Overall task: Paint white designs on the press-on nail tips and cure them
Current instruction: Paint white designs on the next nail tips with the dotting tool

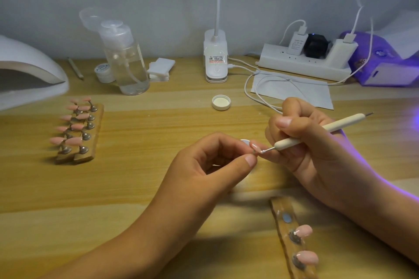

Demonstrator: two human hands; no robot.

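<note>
My left hand (pixel 213 165) pinches the stand of one pink nail tip (pixel 255 145) between thumb and fingers, above the middle of the wooden table. In my right hand (pixel 301 142) is a white dotting pen (pixel 317 130), held like a pencil, its metal point carrying a white blob that touches the tip's edge. A small round paint pot (pixel 244 142) shows just behind the nail. A wooden holder (pixel 79 129) at the left carries several pink tips on stands. Near the front right, another wooden strip (pixel 292 238) holds two pink tips and one bare magnet.
A white curing lamp (pixel 29 70) sits at the far left. Behind stand a clear pump bottle (pixel 127 59), a small jar (pixel 104 71), cotton pads (pixel 159 68), a desk lamp base (pixel 215 56), a power strip (pixel 303 61) with cables and a loose white lid (pixel 221 102). Purple light glows at right.
</note>
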